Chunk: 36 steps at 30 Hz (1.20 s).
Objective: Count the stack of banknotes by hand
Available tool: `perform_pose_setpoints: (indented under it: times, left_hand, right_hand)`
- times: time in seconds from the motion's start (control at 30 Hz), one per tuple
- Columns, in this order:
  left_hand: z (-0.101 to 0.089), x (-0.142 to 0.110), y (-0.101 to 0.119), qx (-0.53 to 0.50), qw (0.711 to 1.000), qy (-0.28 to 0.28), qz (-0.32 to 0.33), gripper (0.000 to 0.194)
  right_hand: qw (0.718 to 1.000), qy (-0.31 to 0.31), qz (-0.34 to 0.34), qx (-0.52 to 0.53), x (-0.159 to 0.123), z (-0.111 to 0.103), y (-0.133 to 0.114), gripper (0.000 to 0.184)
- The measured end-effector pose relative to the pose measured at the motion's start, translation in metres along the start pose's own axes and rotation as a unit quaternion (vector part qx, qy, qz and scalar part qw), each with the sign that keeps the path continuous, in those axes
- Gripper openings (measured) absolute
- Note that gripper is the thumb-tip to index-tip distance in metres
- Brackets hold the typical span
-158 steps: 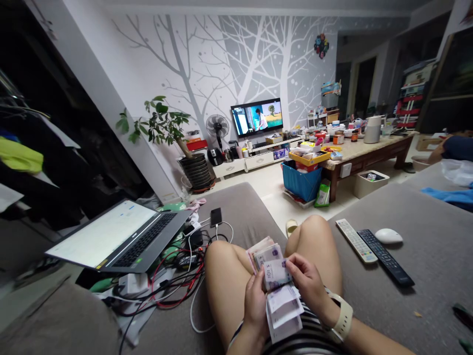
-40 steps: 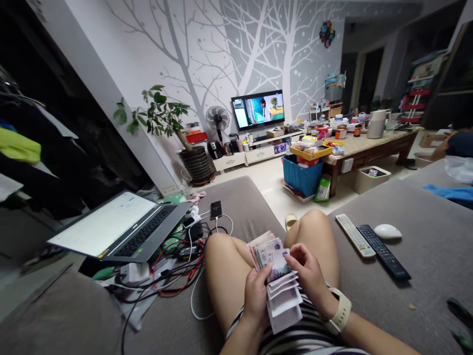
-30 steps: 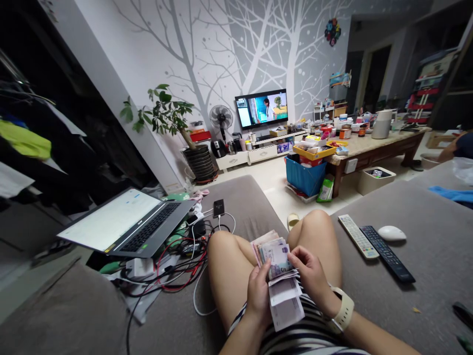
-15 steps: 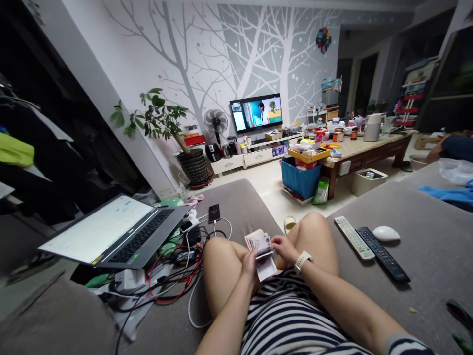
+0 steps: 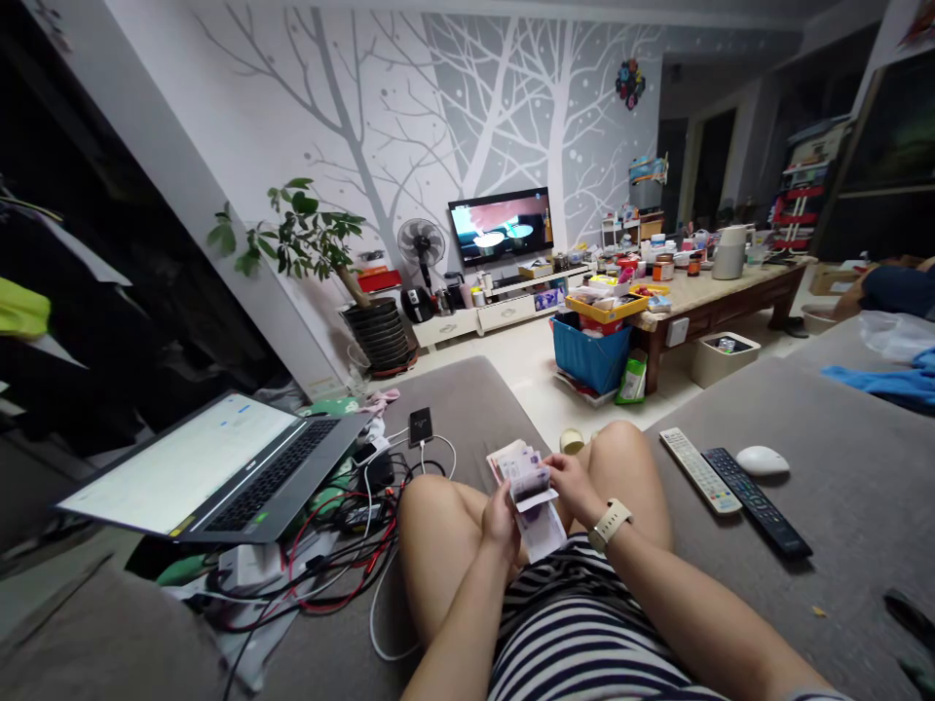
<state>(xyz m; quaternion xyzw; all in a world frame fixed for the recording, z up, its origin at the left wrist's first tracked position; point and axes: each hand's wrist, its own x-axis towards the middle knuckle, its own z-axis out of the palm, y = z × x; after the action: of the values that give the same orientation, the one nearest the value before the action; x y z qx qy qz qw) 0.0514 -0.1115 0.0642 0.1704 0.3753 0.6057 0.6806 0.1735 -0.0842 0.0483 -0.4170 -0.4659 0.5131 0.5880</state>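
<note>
A: Hands?
B: The left hand (image 5: 501, 521) clenches the banknotes (image 5: 530, 490) over the lap; the right hand (image 5: 572, 484) pinches the top ones.
A: Risk?
B: A slack pinch could spill loose notes onto the sofa (image 5: 467, 409).

A living room at home: sofa (image 5: 825, 487), television (image 5: 501, 226), coffee table (image 5: 720, 316)

Television screen (image 5: 501, 226) now showing bowls, banknotes (image 5: 520, 482), left hand (image 5: 501, 521), right hand (image 5: 571, 487) moved forward between the knees
</note>
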Motion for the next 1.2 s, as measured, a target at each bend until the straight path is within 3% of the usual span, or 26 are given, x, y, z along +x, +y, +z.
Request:
perform_pose_setpoints:
  times: [0.13,0.27,0.4,0.6,0.8,1.03,1.13,1.2]
  left_hand:
    - [0.028,-0.026,0.009,0.001,0.999,-0.024,0.033,0.032]
    - [0.039,-0.062,0.007,-0.003,0.999,-0.015,0.030,0.034]
    - [0.042,-0.089,0.010,-0.006,1.000,0.016,-0.012,0.028]
    - [0.042,-0.110,0.019,0.065,0.995,0.067,0.034,0.018]
    - [0.035,-0.117,0.016,0.046,0.998,0.026,-0.013,0.026]
    - [0.043,-0.125,0.023,0.045,0.999,0.010,-0.012,0.033]
    - [0.039,-0.123,0.022,0.042,0.999,-0.014,-0.006,0.035]
    - [0.035,-0.118,0.021,0.047,0.999,-0.001,0.013,0.032]
  right_hand:
    - [0.999,0.007,-0.030,0.014,-0.014,-0.006,-0.047,0.023]
    - [0.998,0.004,-0.063,0.023,-0.049,-0.010,-0.074,0.027]
    - [0.996,0.010,-0.077,0.037,-0.082,-0.009,-0.079,0.030]
    - [0.995,-0.029,-0.090,0.025,-0.092,-0.005,-0.085,0.031]
    - [0.996,-0.058,-0.057,0.037,-0.092,-0.003,-0.087,0.032]
    - [0.994,-0.075,-0.055,0.054,-0.091,-0.001,-0.094,0.036]
    - [0.994,-0.076,-0.052,0.060,-0.090,0.001,-0.095,0.037]
    - [0.994,-0.081,-0.046,0.059,-0.091,0.001,-0.095,0.040]
